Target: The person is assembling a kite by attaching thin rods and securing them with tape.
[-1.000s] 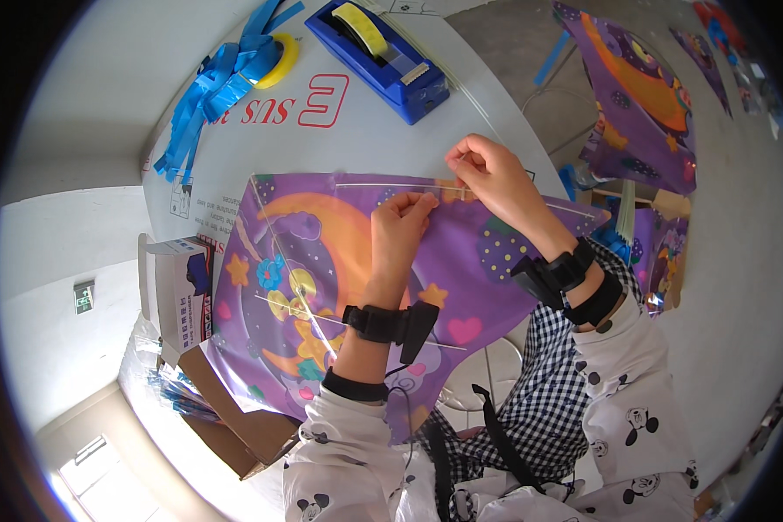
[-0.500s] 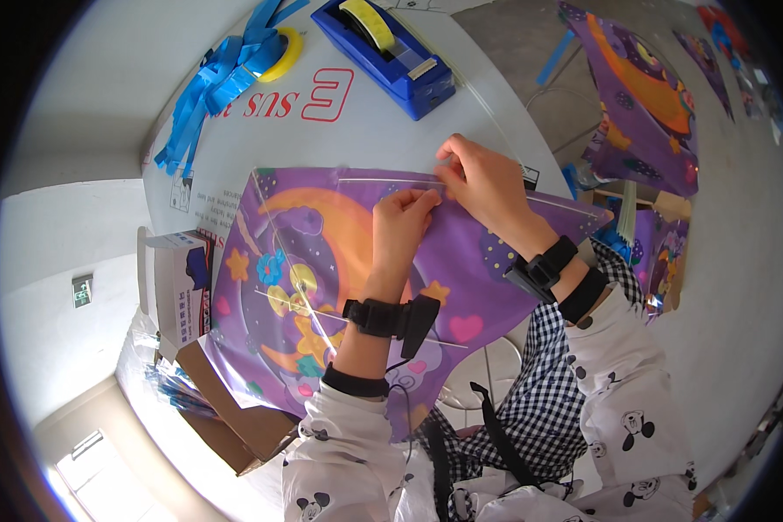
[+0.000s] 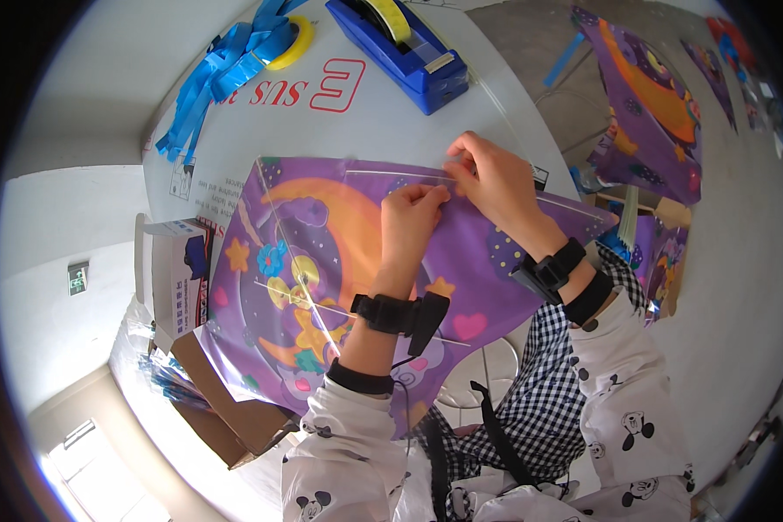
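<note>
A purple kite sheet (image 3: 505, 291) printed with an orange moon, stars and hearts lies spread over the table's near edge. One thin pale rod (image 3: 391, 175) runs along its far edge; a long rod (image 3: 278, 219) slants down the left part, and a shorter rod (image 3: 444, 340) crosses it lower down. At the far edge, my left hand (image 3: 409, 222) is closed in a pinch just below the rod. Close beside it, my right hand (image 3: 493, 178) has thumb and forefinger together over that edge. What sits between either hand's fingertips is too small to make out.
Beyond the sheet stands a blue tape dispenser (image 3: 413, 61) with yellow tape. Blue ribbons (image 3: 226, 78) and a yellow tape roll (image 3: 300, 45) lie far left. A white box (image 3: 178, 278) and an open cardboard box (image 3: 222, 400) flank the left side. Another printed sheet (image 3: 644, 104) hangs at right.
My view has shifted slightly, so the tape dispenser sits a little farther right and up. Both hands keep nearly the same pinched pose at the sheet's far edge.
</note>
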A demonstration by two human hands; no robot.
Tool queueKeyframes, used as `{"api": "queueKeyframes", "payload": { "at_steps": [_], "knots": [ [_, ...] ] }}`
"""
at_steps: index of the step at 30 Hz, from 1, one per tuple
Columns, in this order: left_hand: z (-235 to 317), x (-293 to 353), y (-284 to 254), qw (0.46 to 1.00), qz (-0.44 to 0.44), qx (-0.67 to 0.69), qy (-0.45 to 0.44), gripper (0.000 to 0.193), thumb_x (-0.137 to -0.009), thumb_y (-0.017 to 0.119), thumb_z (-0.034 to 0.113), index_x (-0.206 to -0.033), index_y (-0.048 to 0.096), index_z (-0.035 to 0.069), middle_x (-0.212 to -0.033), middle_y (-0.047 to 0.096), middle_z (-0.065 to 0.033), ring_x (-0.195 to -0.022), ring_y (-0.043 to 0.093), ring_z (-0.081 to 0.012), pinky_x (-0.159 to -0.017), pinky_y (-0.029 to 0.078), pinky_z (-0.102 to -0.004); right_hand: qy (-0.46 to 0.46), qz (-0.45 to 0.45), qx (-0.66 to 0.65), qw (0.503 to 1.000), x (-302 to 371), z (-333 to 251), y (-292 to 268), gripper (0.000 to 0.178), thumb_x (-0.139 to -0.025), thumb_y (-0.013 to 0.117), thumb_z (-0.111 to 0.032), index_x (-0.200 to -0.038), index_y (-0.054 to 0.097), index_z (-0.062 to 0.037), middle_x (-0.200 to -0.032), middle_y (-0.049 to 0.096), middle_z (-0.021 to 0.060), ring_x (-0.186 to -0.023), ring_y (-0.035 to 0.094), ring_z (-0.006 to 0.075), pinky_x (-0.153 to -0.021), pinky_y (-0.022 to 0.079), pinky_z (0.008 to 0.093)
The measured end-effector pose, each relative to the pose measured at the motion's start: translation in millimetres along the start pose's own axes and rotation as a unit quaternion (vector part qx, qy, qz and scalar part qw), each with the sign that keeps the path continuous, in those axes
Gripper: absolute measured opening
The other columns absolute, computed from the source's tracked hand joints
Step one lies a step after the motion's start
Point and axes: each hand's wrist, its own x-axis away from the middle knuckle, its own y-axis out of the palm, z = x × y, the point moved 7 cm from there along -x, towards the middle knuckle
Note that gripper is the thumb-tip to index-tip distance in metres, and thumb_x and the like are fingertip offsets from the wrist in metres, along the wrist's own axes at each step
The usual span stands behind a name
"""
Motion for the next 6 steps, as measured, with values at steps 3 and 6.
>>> {"api": "queueKeyframes", "payload": {
  "at_steps": [3,6],
  "knots": [
    [-0.2,0.0,0.5,1.000,0.004,-0.003,0.001,0.020,-0.084,0.066,0.017,-0.077,0.067,-0.001,-0.056,0.049,0.0022,-0.048,0.040,-0.0047,-0.044,0.028,-0.0221,0.005,-0.010,-0.003,1.000,0.2,0.2,0.7,0.016,-0.087,0.066,-0.017,-0.096,0.058,-0.0080,-0.072,0.065,0.0014,-0.058,0.065,0.0129,-0.051,0.045,0.0268],
    [0.5,0.9,1.0,1.000,0.011,-0.014,-0.002,0.019,-0.087,0.065,0.018,-0.079,0.067,0.001,-0.055,0.045,0.0041,-0.044,0.035,-0.0037,-0.040,0.023,-0.0218,0.003,-0.011,0.012,1.000,0.2,-0.3,0.5,0.016,-0.087,0.066,-0.017,-0.097,0.058,-0.0080,-0.072,0.065,0.0015,-0.058,0.066,0.0130,-0.051,0.045,0.0267]
  ]
}}
